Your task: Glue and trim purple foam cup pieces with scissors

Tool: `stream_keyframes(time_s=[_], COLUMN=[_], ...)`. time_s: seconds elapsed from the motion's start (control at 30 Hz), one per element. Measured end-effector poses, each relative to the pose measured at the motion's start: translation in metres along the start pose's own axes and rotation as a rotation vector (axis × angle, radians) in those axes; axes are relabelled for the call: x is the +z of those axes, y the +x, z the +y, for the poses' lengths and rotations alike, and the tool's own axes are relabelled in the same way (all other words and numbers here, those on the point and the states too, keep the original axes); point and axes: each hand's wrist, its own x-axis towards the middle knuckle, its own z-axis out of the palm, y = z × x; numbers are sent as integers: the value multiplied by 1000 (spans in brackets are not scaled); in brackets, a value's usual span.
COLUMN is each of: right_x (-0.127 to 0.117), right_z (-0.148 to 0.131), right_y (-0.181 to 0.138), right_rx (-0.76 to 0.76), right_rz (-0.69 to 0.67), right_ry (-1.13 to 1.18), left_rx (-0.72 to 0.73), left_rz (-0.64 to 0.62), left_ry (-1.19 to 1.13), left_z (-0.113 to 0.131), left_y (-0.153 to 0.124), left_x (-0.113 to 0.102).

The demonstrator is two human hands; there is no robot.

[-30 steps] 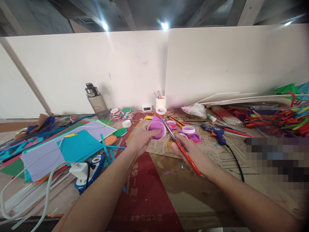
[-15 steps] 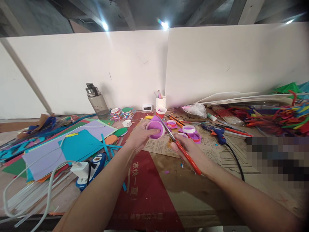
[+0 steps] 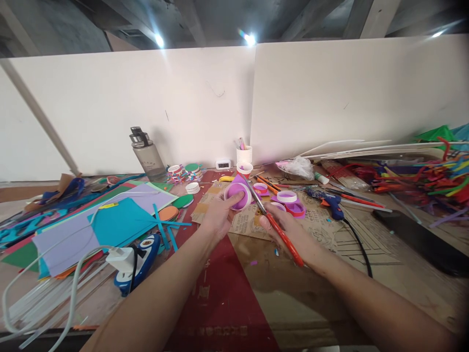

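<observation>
My left hand (image 3: 219,215) pinches a white-rimmed paper ring with a purple paper bottom (image 3: 241,198), its thumb reaching inside over the purple. A corner of purple paper sticks out past the ring's far side. Red-handled scissors (image 3: 282,237) are in my right hand (image 3: 298,233), pointing away and to the left. Their blades lie right beside the ring's right edge; whether they touch the paper I cannot tell. Just beyond my right hand sit several similar rings on purple paper, among them a white one (image 3: 286,196) and a red one (image 3: 295,209).
Coloured paper sheets (image 3: 122,222) and a blue power strip (image 3: 146,256) lie at left. A bottle (image 3: 148,156) and paper cups (image 3: 244,168) stand at the back. To the right are a glue gun (image 3: 331,203), its cord, a black flat object (image 3: 421,242) and pipe cleaners (image 3: 439,181).
My left hand and the ring have shifted slightly right, and the ring looks a little turned. The scissors stay almost where they were, beside the ring.
</observation>
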Motion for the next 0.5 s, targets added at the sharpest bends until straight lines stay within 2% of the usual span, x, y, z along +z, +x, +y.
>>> stream_keyframes(time_s=[0.17, 0.5], right_x=[0, 0], right_z=[1, 3], right_y=[0, -2], right_rx=[10, 41], right_rz=[-1, -31], right_ry=[11, 90], left_rx=[88, 74], left_rz=[-59, -53], left_ry=[97, 109], left_z=[0, 3], left_y=[3, 1], left_x=[-4, -4])
